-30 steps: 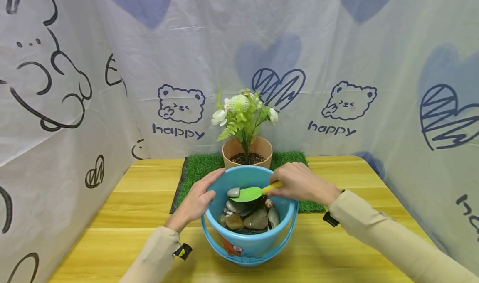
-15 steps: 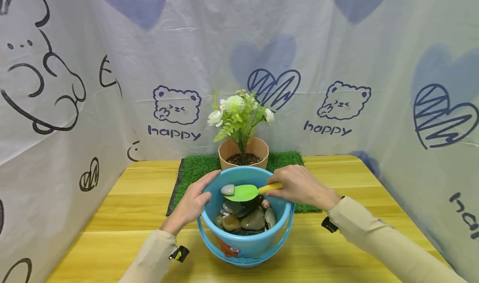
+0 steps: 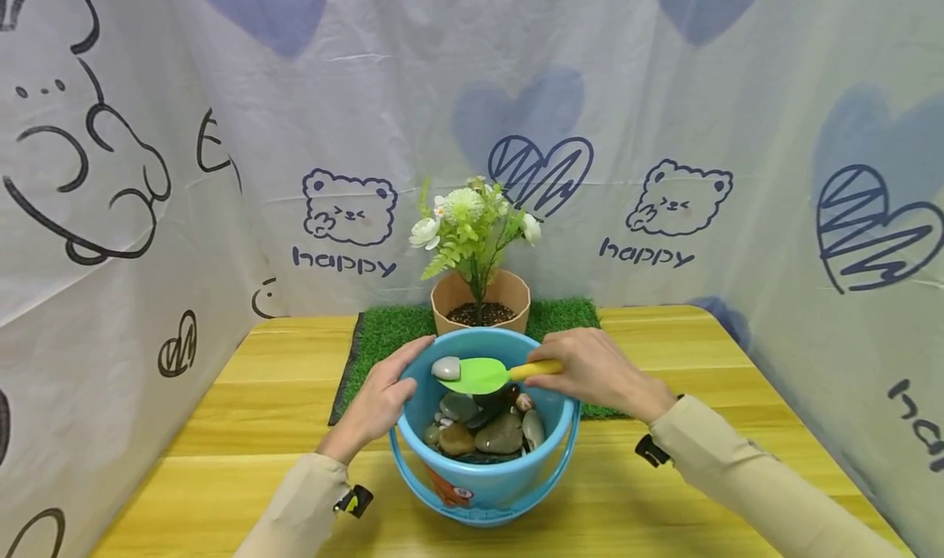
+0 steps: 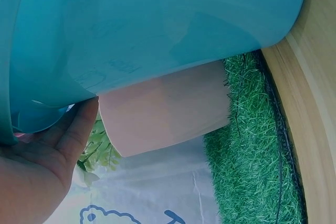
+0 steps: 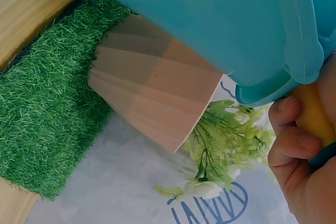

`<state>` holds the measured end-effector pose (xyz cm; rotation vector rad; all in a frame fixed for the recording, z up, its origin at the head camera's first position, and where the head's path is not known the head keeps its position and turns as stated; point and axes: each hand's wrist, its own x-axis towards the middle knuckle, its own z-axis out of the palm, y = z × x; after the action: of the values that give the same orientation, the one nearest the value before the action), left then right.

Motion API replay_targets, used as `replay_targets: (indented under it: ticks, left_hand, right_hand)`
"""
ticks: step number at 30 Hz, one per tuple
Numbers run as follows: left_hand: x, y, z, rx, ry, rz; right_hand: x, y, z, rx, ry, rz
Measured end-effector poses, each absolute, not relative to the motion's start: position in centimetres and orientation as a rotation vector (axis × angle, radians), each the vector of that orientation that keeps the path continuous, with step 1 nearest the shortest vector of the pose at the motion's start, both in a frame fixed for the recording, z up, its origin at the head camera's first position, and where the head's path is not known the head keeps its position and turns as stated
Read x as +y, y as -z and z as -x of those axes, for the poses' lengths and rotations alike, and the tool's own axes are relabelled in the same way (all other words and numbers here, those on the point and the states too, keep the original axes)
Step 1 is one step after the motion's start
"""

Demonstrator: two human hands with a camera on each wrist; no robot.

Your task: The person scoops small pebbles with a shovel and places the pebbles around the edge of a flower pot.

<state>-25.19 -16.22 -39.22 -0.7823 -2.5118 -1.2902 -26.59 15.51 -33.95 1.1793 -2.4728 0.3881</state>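
My right hand (image 3: 590, 367) holds a toy trowel by its yellow handle (image 3: 536, 369), and curled fingers show round this handle in the right wrist view. The trowel's green blade (image 3: 479, 375) lies level within the mouth of a blue bucket (image 3: 487, 483). At the blade's left tip rests a smooth grey pebble (image 3: 446, 368). Below it, several brown, grey and dark stones (image 3: 501, 433) lie in the bucket. My left hand (image 3: 374, 398) grips the bucket's left rim, thumb over the edge and fingers (image 4: 79, 129) against the outer wall.
Behind the bucket a peach flowerpot (image 3: 442, 304) with dark soil and white flowers (image 3: 463, 205) stands on a green grass mat (image 3: 398, 322). Wooden tabletop (image 3: 258, 410) surrounds them. The bucket's handle (image 3: 483, 515) hangs down at its front. A printed curtain (image 3: 354, 107) encloses the back and sides.
The trowel has risen slightly and moved a little left over the stones, carrying the grey pebble on its tip. My left hand stays on the rim. The head view shifted slightly.
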Motion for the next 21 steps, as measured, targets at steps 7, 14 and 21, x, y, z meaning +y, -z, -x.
replay_targets:
  ticks: [7,14,21]
  left_hand:
    - [-16.2,39.2,25.1,-2.500,1.309,0.772]
    - [-16.1,39.2,25.1,-2.487,1.330,0.757]
    - [-16.1,39.2,25.1,-2.483,1.312,0.752]
  right_hand:
    - [15.8,33.9,26.3,-2.471,-0.407,-1.167]
    - [16.2,32.9,25.8,-2.457,-0.432,-1.195]
    - [16.8,31.6,25.8,-2.406,-0.390,-1.173]
